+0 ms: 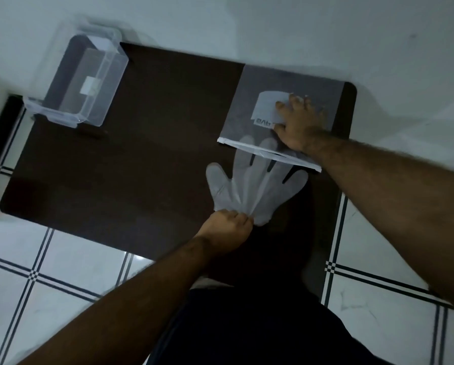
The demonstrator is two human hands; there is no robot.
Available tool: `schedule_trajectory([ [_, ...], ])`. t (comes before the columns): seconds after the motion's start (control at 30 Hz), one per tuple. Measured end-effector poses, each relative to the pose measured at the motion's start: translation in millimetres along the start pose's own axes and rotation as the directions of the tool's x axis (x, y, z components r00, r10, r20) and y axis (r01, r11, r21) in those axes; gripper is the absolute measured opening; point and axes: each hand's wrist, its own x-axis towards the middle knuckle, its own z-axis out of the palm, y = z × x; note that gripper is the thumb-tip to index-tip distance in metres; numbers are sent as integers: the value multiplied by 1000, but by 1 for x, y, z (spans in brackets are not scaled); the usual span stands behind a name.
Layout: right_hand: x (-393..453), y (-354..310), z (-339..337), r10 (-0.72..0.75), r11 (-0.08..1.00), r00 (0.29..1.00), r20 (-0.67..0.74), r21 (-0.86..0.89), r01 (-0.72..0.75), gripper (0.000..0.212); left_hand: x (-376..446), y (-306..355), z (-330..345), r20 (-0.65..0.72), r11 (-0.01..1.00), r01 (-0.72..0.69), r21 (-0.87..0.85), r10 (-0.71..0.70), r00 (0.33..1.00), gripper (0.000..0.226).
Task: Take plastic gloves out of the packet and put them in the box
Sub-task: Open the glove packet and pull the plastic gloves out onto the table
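On the dark table (141, 154), packet (281, 106) pinned flat under spread right hand (297, 127); left hand (228, 227) pinched shut on glove (252, 185) cuff, fingers half out; box (81, 80) well apart, far left; risk: thin plastic snagging at the mouth, tearing, or dragging extra gloves out.

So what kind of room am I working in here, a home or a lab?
Most likely a home, though that is a guess: a small dark brown wooden table stands against a plain white wall, on a floor of glossy white tiles with black striped borders. No lab or factory equipment shows.
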Motion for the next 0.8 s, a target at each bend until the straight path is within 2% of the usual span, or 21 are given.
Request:
schedule_trajectory([
  [0.17, -45, -29, 16, -123, 992, 976, -179, -17, 122, 57, -28, 15, 6, 11, 999, 43, 8, -43, 999, 12],
  [0.3, -98, -51, 41, -297, 955, 916, -269, -95, 282, 51, -35, 14, 9, 4, 998, 54, 18, -55, 999, 16],
  [0.4, -133, -62, 59, -362, 932, 905, -223, -109, 346, 48, -39, 7, 10, 10, 999, 27, 31, -27, 1000, 21],
  [0.53, -160, -70, 78, -373, 923, 923, -95, -138, 359, 50, -42, 4, 5, -17, 999, -23, 27, 23, 1000, 20],
  [0.7, -164, -72, 81, -343, 936, 937, -75, -115, 333, 51, -55, 0, 1, -32, 999, -23, 38, 24, 999, 54],
  [0.8, -163, -76, 79, -336, 935, 941, -47, -137, 328, 52, -68, -2, -3, -66, 999, -1, 44, 4, 998, 55],
])
